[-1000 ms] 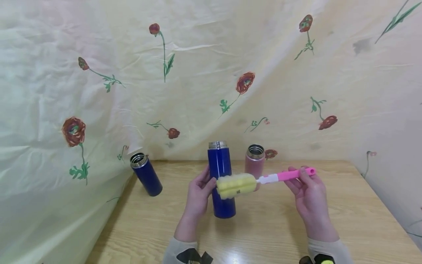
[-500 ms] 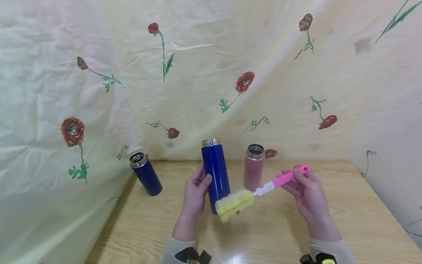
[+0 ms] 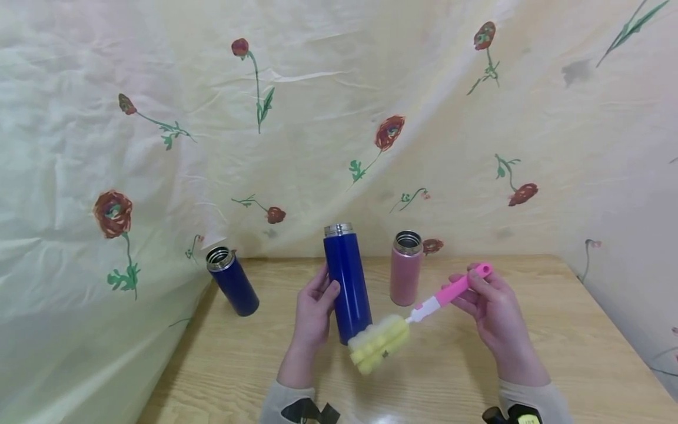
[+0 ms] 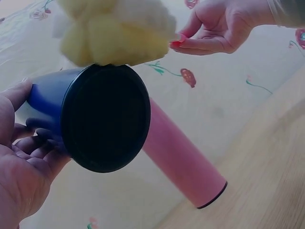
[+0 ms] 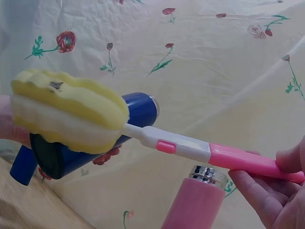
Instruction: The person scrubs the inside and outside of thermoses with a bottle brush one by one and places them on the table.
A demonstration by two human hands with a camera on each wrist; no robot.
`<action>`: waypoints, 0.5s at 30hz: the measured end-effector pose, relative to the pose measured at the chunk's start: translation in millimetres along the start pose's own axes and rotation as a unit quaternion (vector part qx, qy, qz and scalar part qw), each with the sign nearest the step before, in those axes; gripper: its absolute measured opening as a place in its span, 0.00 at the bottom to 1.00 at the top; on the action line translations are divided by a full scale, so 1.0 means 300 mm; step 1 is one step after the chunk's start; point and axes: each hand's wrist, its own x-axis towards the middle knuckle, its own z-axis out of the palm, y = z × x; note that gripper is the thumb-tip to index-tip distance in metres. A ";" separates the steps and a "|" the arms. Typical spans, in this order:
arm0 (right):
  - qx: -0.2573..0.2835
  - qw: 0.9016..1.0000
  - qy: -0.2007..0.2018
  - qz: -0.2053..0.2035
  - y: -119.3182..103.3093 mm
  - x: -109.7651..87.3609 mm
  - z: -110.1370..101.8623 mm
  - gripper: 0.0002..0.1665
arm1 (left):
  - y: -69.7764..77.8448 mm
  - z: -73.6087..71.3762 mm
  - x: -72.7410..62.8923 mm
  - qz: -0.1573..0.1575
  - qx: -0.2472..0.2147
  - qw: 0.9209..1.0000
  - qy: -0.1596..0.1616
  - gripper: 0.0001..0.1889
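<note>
My left hand [image 3: 312, 309] grips a tall blue bottle [image 3: 346, 282] around its side, held up with its steel neck on top and no lid on it. In the left wrist view the dark base [image 4: 107, 119] of this bottle faces the camera. Between thumb and fingers my right hand [image 3: 495, 306] pinches the pink handle of a bottle brush [image 3: 425, 308]. The brush's yellow and white sponge head [image 5: 71, 109] points down and left, overlapping the lower end of the blue bottle; whether they touch I cannot tell.
An uncapped pink bottle [image 3: 405, 274] stands at the back of the wooden table [image 3: 439, 377], behind the brush. A shorter dark blue bottle [image 3: 233, 285], also uncapped, stands at the back left. Flowered cloth [image 3: 318, 118] hangs behind and at the sides.
The brush's sponge head has swung downward, from the middle of the blue bottle to its lower end. The left hand has moved the bottle slightly left and tilted it.
</note>
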 end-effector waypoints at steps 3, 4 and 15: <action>0.036 0.999 0.013 -0.010 -0.003 0.001 -0.003 0.05 | -0.003 0.005 -0.002 0.003 -0.007 1.000 -0.005 0.33; 0.055 0.998 0.021 -0.015 -0.004 0.002 -0.004 0.05 | -0.004 0.006 -0.003 0.003 -0.011 1.000 -0.006 0.33; 0.283 0.951 0.113 -0.043 -0.034 -0.004 0.003 0.06 | -0.019 0.037 -0.024 -0.006 0.007 0.999 -0.046 0.32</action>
